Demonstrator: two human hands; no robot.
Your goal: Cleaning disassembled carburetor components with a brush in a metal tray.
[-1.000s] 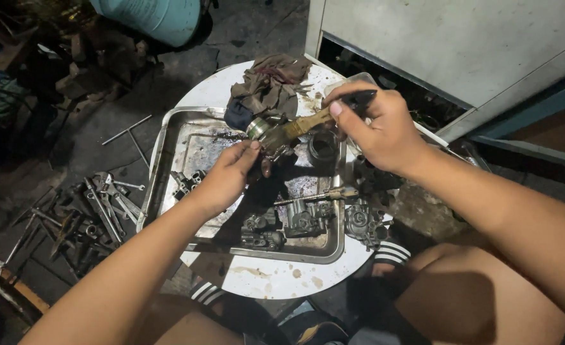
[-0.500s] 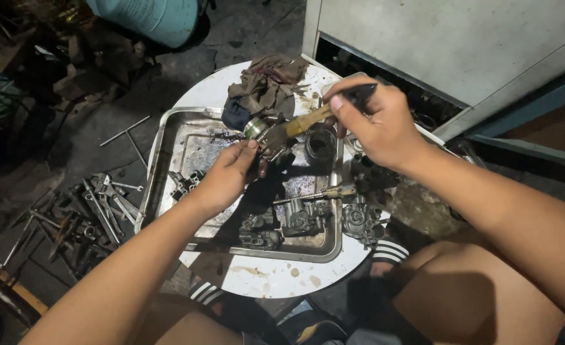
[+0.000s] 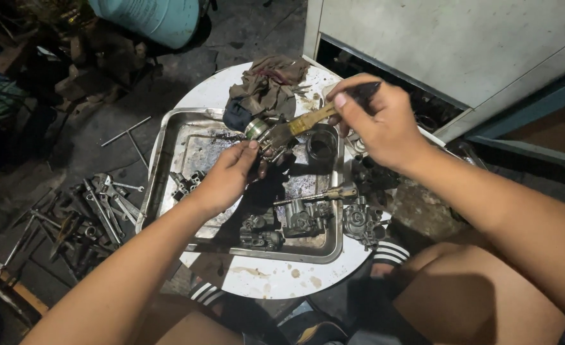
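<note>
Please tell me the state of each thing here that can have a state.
Left hand: grips a small metal part over the tray.
Right hand: grips a brush, bristles on the part.
Tray: dirty, holds engine parts.
Rag: crumpled, soiled.
Wrenches: lying on the floor.

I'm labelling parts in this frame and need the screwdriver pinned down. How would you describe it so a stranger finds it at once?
Start at the round white table and the steel tray on it. Near the tray's right side, below the dark cup, the screwdriver lies across the grey carburetor parts. It is the only long thin tool there, with a yellowish handle end.
</note>
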